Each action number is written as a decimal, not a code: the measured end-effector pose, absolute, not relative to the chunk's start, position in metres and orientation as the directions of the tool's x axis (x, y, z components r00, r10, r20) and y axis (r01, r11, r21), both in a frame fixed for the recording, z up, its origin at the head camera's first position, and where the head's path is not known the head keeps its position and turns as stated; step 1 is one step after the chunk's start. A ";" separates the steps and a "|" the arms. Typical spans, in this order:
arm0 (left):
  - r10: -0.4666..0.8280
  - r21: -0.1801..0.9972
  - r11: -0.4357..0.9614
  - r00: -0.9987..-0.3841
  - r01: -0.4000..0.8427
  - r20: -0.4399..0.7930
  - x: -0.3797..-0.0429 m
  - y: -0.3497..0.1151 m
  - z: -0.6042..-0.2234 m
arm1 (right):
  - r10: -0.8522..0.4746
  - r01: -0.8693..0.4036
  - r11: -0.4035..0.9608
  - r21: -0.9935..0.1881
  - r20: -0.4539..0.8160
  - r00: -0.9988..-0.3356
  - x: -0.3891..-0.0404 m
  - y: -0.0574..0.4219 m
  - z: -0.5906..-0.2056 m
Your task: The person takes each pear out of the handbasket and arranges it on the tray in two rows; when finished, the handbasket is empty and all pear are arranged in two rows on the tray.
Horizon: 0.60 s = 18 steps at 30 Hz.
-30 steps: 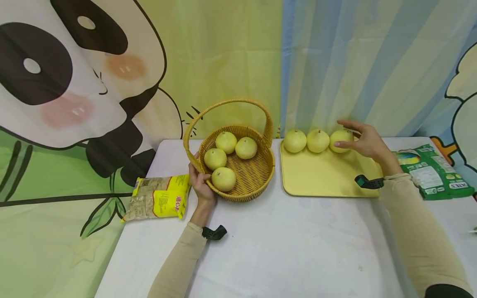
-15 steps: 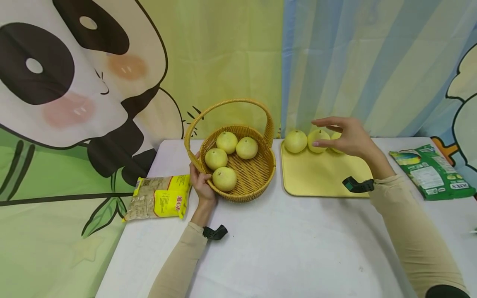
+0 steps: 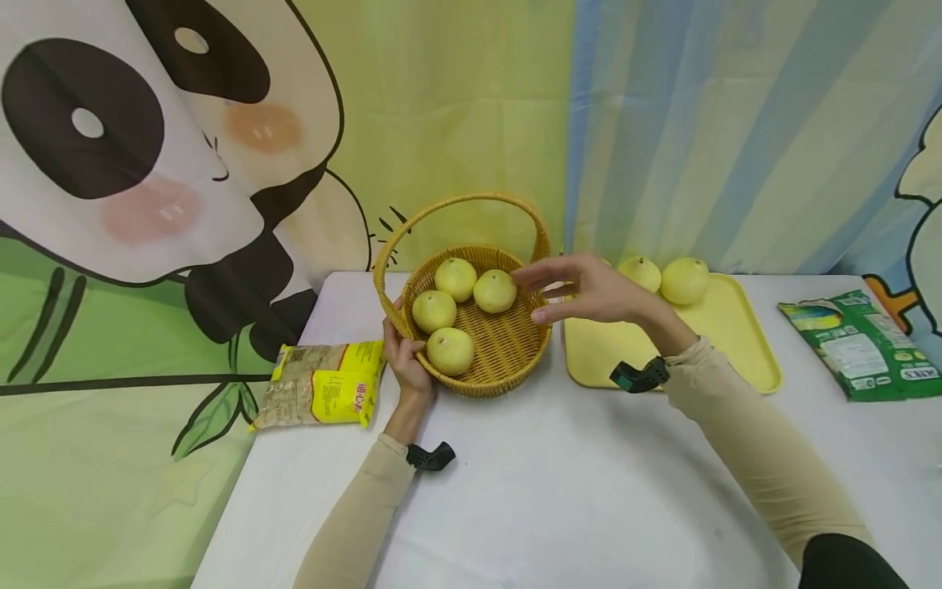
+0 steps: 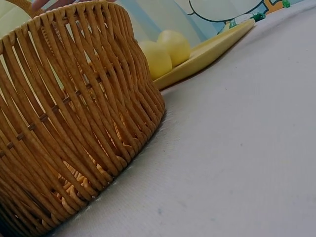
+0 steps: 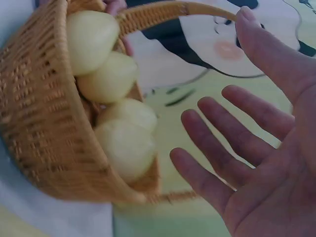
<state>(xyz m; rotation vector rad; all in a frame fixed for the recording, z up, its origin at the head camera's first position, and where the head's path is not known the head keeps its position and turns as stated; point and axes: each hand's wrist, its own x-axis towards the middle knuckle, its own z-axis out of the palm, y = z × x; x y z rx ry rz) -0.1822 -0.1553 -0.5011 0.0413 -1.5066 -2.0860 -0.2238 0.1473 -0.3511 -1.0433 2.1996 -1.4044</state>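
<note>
A wicker basket (image 3: 508, 352) with a tall arched handle holds several round, pale yellow-green fruits (image 3: 450, 352), which look like small melons. My left hand (image 3: 408, 364) grips the basket's left rim, its thumb over the edge. My right hand (image 3: 599, 290) hovers at the basket's right rim, fingers spread and nothing in it. In the right wrist view, the right hand's palm (image 5: 266, 163) faces the basket and its fruits (image 5: 126, 148). Two more fruits (image 3: 684, 281) show along the back of a yellow tray (image 3: 743, 343); part of a third peeks out behind my right hand.
A yellow-and-clear bag of grain-like food (image 3: 320, 388) lies left of the basket. On the right lies a green packet (image 3: 861, 348). A printed curtain (image 3: 456, 98) hangs right behind the white table (image 3: 530, 491).
My right hand has moved left from the rightmost fruit on the tray to the basket's right rim, carrying nothing. The left hand keeps its grip on the basket. The view has shifted slightly.
</note>
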 end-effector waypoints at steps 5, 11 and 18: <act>-0.449 0.881 -0.210 -0.842 0.424 0.298 -0.181 -0.153 -0.501 | -0.788 -0.358 0.255 -0.898 0.021 -0.615 -0.233 0.110 -0.366; -0.448 0.878 -0.213 -0.842 0.428 0.301 -0.181 -0.152 -0.499 | -0.792 -0.276 0.271 -0.922 -0.050 -0.608 -0.238 0.077 -0.381; -0.454 0.890 -0.185 -0.839 0.418 0.299 -0.181 -0.153 -0.500 | -0.816 -0.278 0.288 -0.917 -0.083 -0.572 -0.240 0.051 -0.395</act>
